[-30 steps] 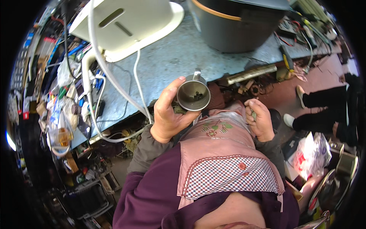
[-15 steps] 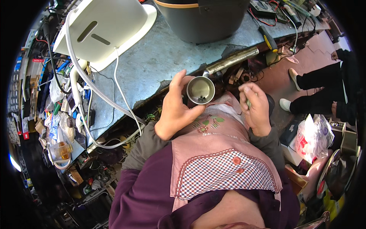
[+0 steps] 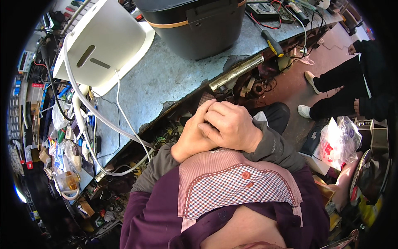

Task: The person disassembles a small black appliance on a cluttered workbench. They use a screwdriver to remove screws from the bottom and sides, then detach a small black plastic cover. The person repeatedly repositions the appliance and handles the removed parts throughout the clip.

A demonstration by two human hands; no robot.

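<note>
Both hands meet in front of my apron, at the near edge of the bench. My left hand is closed, its fingers mostly covered by the other hand. The small metal cup it held a moment earlier is hidden from sight, apparently still between the hands. My right hand lies over the left with curled fingers pressed together. Whatever its fingertips hold cannot be seen.
On the blue bench stand a white appliance with a pale hose and a black bin-shaped appliance. A screwdriver and multimeter lie right. A person stands at right, near a plastic bag.
My right hand has moved left and closed over the left hand. The metal cup, with small dark pieces in it, has gone out of sight. The view has shifted slightly.
</note>
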